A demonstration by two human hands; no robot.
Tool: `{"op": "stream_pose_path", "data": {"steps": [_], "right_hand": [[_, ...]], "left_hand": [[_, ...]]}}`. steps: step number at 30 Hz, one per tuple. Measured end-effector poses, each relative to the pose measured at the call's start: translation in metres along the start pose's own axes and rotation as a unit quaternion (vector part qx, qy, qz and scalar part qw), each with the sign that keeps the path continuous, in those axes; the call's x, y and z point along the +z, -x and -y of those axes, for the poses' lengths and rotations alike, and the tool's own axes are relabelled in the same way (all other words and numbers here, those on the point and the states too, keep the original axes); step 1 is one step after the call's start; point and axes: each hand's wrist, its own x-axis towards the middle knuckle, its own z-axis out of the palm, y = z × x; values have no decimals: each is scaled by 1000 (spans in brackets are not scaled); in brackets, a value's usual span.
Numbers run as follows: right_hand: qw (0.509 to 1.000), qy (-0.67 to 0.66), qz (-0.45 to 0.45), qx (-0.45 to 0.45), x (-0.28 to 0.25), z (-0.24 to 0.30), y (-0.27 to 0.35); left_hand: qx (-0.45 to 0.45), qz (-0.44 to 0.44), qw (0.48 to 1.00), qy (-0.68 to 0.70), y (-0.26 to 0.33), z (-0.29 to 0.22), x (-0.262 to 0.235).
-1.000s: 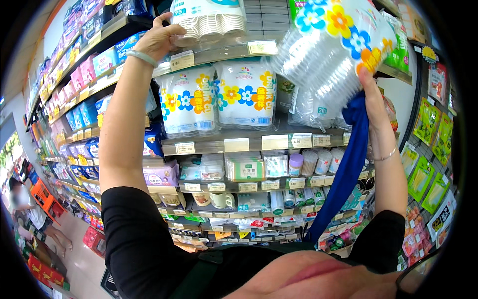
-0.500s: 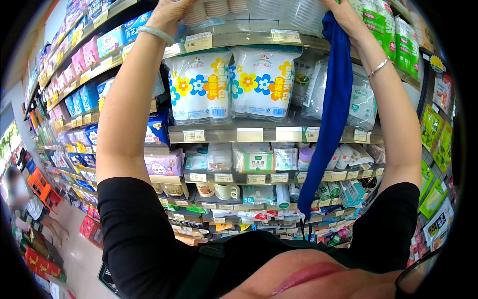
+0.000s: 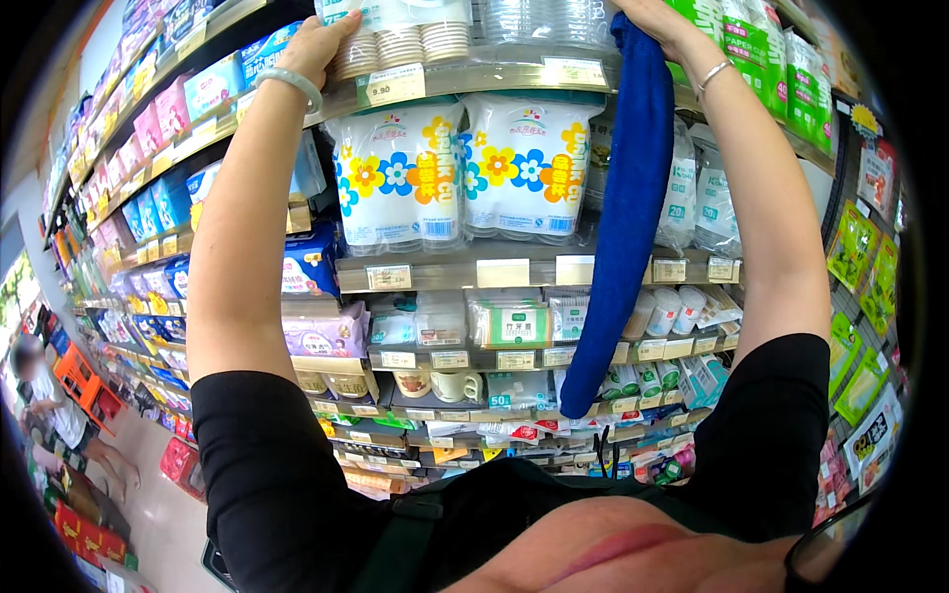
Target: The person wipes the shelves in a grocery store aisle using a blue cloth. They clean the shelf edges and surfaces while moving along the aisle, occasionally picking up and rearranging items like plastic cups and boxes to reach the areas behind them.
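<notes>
Both my arms reach up to a high shelf. My left hand [image 3: 321, 47] grips the left side of a pack of paper cups [image 3: 400, 44], its fingers bent against the wrapper. Beside that pack stands a pack of clear plastic cups [image 3: 549, 22]. My right hand [image 3: 657, 28] is at the right end of the plastic cups, its fingertips partly cut off by the upper edge. From it a long blue cloth [image 3: 628, 198] hangs down in front of the lower shelves.
Below the shelf edge stand two flowered packs of cups [image 3: 395, 178]. Lower shelves hold toothpick packs, mugs [image 3: 455, 385] and small goods. Green packs [image 3: 756, 49] are at upper right, hanging bags [image 3: 850, 247] at far right. A person [image 3: 64, 400] stands in the aisle at left.
The paper cup and plastic cup packs now show lower and nearer the shelf's front. My left hand has come down slightly, and the blue cloth has swung left.
</notes>
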Motion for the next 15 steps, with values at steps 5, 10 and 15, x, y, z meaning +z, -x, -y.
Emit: {"op": "stream_pose_path", "data": {"steps": [5,10,15], "right_hand": [[993,98,-52,51,13,3,4],[996,-42,79,1,10,-21,-12],[995,-56,78,-3,6,-24,-11]], "left_hand": [[-9,-42,998,-41,8,2,11],[-18,-39,999,-15,13,-6,12],[-14,-41,997,-66,17,-10,13]]}}
